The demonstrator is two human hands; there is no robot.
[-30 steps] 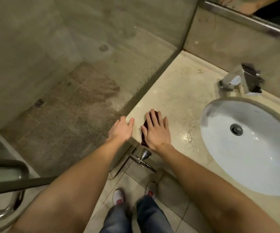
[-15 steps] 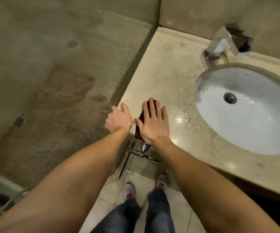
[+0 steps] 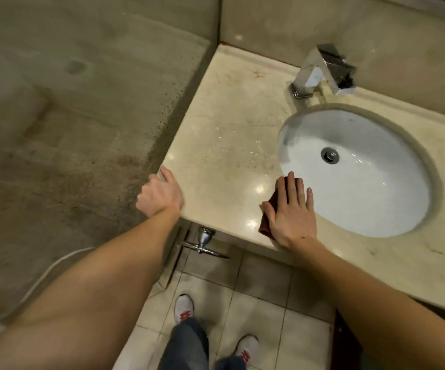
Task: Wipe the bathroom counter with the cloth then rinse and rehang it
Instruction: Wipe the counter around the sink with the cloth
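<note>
Beige stone counter is carrying the dark red cloth at its front edge, just left of the sink rim. Right hand is pressing it flat, fingers straight and slightly apart. Left hand is holding the counter's near-left corner, thumb on top, fingers curling out of sight over the edge.

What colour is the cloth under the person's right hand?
The small folded cloth is dark red, maroon; the head view shows it best, beneath the right hand.
</note>
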